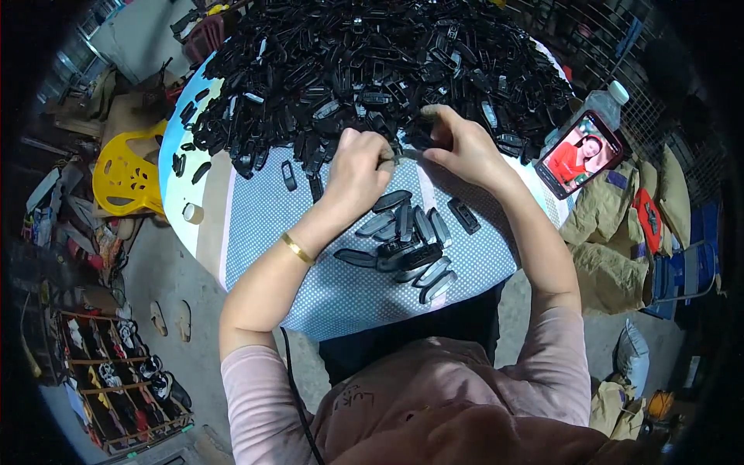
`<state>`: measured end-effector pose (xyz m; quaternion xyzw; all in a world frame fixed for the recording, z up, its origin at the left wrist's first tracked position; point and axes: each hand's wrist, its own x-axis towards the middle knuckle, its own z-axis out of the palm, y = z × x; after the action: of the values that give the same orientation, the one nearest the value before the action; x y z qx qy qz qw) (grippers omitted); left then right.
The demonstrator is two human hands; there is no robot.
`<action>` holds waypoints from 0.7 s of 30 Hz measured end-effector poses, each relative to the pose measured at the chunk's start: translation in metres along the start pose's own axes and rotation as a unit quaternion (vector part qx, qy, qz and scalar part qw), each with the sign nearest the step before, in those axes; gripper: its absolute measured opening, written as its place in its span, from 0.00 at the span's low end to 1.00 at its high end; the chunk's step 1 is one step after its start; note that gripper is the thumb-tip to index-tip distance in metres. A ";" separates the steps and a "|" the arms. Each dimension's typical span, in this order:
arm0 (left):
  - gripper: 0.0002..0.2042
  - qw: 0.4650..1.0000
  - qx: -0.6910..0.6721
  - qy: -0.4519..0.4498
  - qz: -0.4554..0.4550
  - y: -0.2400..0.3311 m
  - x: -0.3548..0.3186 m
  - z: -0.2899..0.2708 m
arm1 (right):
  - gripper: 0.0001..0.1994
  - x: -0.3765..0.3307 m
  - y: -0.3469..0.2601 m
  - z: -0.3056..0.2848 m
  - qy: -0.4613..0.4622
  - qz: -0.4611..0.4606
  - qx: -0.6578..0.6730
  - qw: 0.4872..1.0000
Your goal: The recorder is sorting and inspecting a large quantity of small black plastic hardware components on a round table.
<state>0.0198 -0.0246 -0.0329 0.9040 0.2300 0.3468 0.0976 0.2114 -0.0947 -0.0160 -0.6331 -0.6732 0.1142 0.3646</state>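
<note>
A wide heap of small black plastic casings (349, 70), long and rounded like key-fob shells, covers the far part of the round table (263, 209). At the heap's near edge, my left hand (356, 170) is closed with its fingers curled inward; what it grips is hidden. Just to its right, my right hand (469, 151) bends thumb and fingers around something dark that blends into the heap. Nearer me lies a smaller cluster of black casings (407, 240), some overlapping. One separate casing (464, 215) rests right of that cluster.
On the table's right edge a lit phone (581, 155) leans by a clear plastic bottle (603, 108). A small white cap (193, 213) sits at the left edge. Beyond are a yellow plastic chair (124, 174), brown sacks (608, 271) and a shoe rack (120, 380).
</note>
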 end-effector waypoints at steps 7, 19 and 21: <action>0.10 0.947 -0.222 0.003 -0.230 0.009 0.002 -0.015 | 0.16 0.006 -0.001 -0.001 -0.009 0.064 0.269 0.961; 0.14 0.718 -0.629 -0.041 -0.294 0.006 -0.003 -0.015 | 0.25 0.000 -0.017 0.014 0.057 -0.024 0.338 0.939; 0.13 0.686 -0.657 -0.042 -0.309 0.007 -0.003 -0.016 | 0.25 -0.001 -0.017 0.013 0.101 -0.043 0.324 0.940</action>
<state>0.0095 -0.0320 -0.0201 0.4994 0.2056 0.3211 0.7779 0.1899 -0.0942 -0.0148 -0.4590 -0.5864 0.2460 0.6204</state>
